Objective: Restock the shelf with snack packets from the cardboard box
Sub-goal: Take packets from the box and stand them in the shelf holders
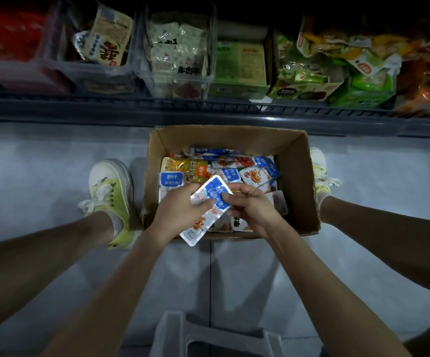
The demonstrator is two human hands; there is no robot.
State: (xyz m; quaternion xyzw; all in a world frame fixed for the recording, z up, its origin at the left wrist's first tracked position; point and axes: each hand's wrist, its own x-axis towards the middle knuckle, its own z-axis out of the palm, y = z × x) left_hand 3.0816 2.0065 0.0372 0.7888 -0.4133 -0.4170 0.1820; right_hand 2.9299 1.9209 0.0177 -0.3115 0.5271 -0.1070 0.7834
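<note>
1. Cardboard box (297, 176): I see it open, loose packets (256, 175) inside.
2. Blue-white snack packet (212, 189): over the box's near edge, between both hands.
3. Left hand (180, 211), right hand (253, 206): each pinches that packet.

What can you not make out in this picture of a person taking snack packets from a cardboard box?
Head view only:
- The blue packet: one or a stack? The left hand and right hand cover it.
- In the cardboard box: lower packets, hidden by the top layer.
- The shelf: its back is dark and cut by the top edge.
- The right shoe: mostly behind the box wall.
</note>
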